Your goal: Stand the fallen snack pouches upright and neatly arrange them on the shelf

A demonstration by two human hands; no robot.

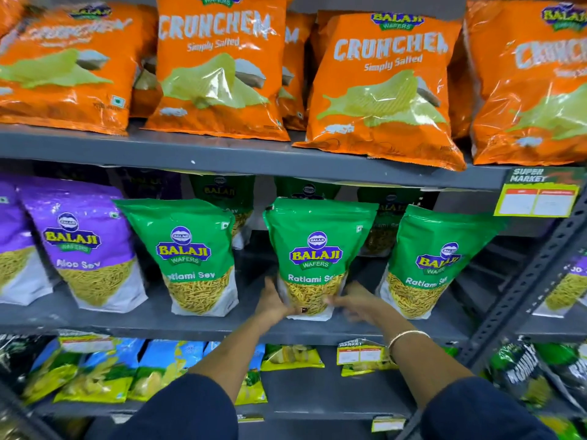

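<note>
You had both hands at the base of the middle green Ratlami Sev pouch (313,255), which stood upright at the front of the middle shelf (133,323), a little right of centre in your view. Your left hand (272,301) sat at the pouch's seven o'clock corner, palm against its side, and your right hand (355,301) at its five o'clock corner, fingers reaching across the lower front; that hand was blurred, so how tightly it closed could not be told. Neither grip looked clenched: the hands were loosely cupped, pressing the pouch between them rather than wrapped around it. As a judgement, this stand-up pouch would handle light and soft, with a glossy film that slips under dry fingers and loose sev that shifts its weight low, so the bottom corners were a sensible place to hold, where the gusset is stiffest. Squeezing the belly would likely crush the contents. A matching pouch (190,255) stood at its nine o'clock and another (435,262), tilted slightly, at its three o'clock, each apart from it; a purple Aloo Sev pouch (89,246) stood further left. More green pouches sat behind in shadow, their posture unclear.
</note>
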